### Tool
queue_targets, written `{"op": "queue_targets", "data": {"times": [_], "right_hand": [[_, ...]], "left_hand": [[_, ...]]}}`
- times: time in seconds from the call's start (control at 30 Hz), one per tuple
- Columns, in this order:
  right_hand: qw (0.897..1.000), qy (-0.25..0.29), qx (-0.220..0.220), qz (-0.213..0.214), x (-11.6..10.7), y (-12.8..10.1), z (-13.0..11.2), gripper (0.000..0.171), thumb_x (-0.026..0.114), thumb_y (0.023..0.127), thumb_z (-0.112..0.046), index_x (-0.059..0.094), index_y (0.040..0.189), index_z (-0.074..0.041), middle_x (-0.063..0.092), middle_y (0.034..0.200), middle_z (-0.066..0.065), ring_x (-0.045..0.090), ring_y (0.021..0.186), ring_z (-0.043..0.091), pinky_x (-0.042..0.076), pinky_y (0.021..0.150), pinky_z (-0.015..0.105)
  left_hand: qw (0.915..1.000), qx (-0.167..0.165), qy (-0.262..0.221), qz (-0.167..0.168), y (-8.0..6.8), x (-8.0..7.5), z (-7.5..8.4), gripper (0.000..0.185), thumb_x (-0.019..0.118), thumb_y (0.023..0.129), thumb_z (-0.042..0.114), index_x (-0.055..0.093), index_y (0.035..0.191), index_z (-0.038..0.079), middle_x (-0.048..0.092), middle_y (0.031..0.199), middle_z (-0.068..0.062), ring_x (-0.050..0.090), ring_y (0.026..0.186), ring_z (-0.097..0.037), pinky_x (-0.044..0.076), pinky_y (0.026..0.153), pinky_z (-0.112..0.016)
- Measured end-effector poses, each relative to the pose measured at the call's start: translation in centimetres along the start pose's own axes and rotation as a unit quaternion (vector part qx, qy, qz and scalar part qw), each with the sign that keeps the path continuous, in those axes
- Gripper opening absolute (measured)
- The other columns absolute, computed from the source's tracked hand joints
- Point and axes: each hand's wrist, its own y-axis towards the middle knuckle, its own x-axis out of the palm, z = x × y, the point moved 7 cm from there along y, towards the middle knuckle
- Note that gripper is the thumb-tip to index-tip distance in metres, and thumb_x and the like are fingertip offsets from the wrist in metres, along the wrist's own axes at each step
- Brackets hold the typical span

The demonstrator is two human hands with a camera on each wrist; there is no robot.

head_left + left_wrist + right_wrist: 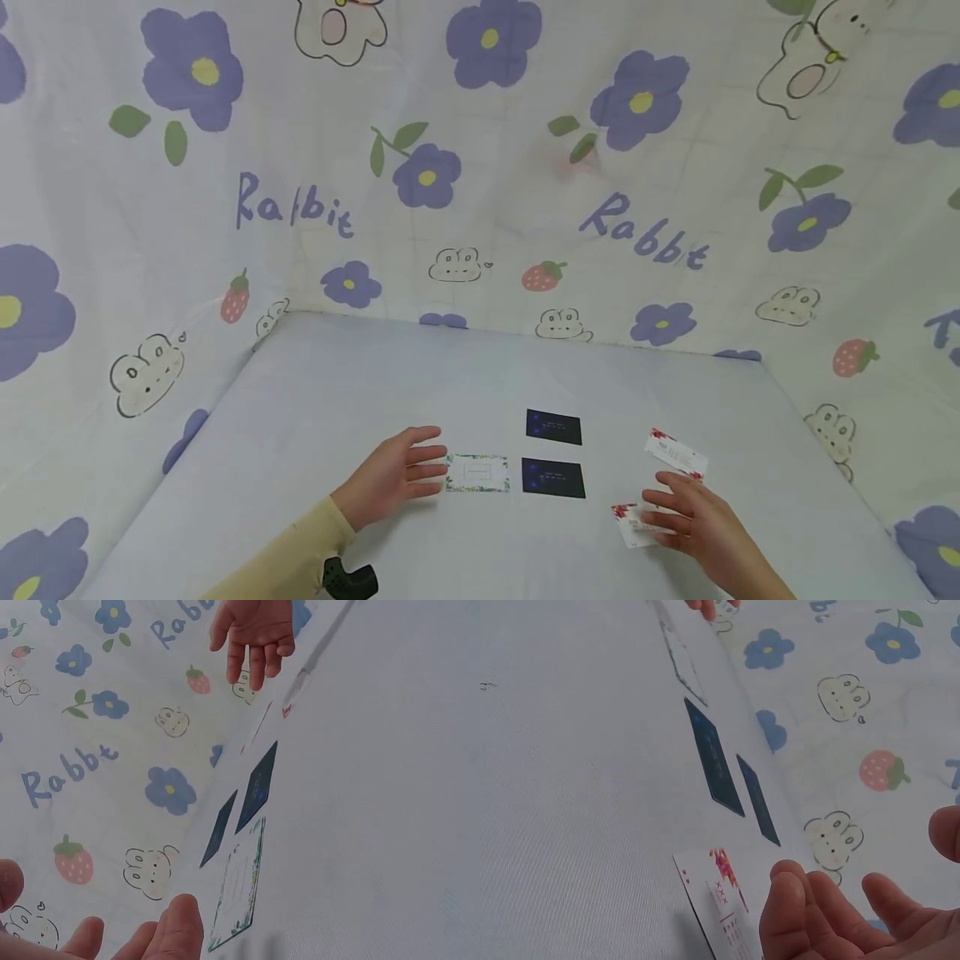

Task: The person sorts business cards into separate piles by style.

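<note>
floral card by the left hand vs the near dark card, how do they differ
The floral card is white with a green leafy border; the near dark card is dark with faint print. The left hand has fingertips at the floral card's edge; nothing touches the dark card. Both lie flat, side by side on the table, and look alike in size.

On the table (pixel 315 392), two cards (pixel 553 427) lie one behind the other (pixel 553 478); a third card (pixel 477 473) lies to their left, two more (pixel 676 454) to their right (pixel 633 525).

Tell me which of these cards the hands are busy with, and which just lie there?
In hand:
green-bordered card, at the left hand fingertips
near red-flowered card, under the right hand fingers

Lying about:
two dark cards
far red-flowered card
</note>
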Motion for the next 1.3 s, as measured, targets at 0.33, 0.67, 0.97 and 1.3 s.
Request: {"op": "queue_targets", "data": {"times": [0.33, 0.67, 0.97, 1.3], "right_hand": [[1.0, 0.011, 0.018, -0.001, -1.0, -0.2, 0.3, 0.086, 0.042, 0.103, -0.062, 0.018, 0.159, -0.001, 0.055, 0.147, 0.024, 0.07, 0.104, 0.014, 0.058, 0.09, 0.031], [1.0, 0.011, 0.013, 0.0, -0.8, -0.3, 0.6, 0.081, 0.038, 0.105, -0.06, 0.02, 0.159, -0.002, 0.06, 0.143, 0.019, 0.07, 0.103, 0.015, 0.058, 0.088, 0.031], [1.0, 0.007, 0.012, 0.0, -0.6, 0.0, 0.6, 0.079, 0.039, 0.106, -0.058, 0.02, 0.159, -0.002, 0.056, 0.146, 0.022, 0.069, 0.106, 0.018, 0.059, 0.092, 0.034], [1.0, 0.006, -0.006, -0.016, -1.1, 0.0, -0.2, 0.074, 0.034, 0.109, -0.051, 0.015, 0.161, -0.001, 0.065, 0.138, 0.01, 0.07, 0.104, 0.014, 0.059, 0.087, 0.032]], "left_hand": [[0.9996, -0.008, 0.008, 0.027, -0.8, -1.5, 0.0, 0.067, 0.045, 0.106, 0.04, 0.027, 0.16, 0.004, 0.031, 0.162, -0.031, 0.039, 0.146, -0.049, 0.043, 0.115, -0.056], [0.9993, -0.009, 0.012, 0.035, -1.0, -1.6, 0.0, 0.068, 0.047, 0.106, 0.041, 0.029, 0.159, 0.004, 0.034, 0.161, -0.031, 0.042, 0.145, -0.048, 0.044, 0.114, -0.055], [0.9993, -0.005, 0.017, 0.033, -1.0, -1.5, 0.1, 0.066, 0.044, 0.107, 0.04, 0.028, 0.159, 0.004, 0.033, 0.161, -0.031, 0.041, 0.145, -0.049, 0.044, 0.114, -0.055], [0.9986, 0.007, 0.026, 0.046, 0.2, -2.0, 1.1, 0.065, 0.046, 0.106, 0.039, 0.03, 0.159, 0.004, 0.035, 0.161, -0.03, 0.043, 0.144, -0.048, 0.045, 0.113, -0.056]]}}
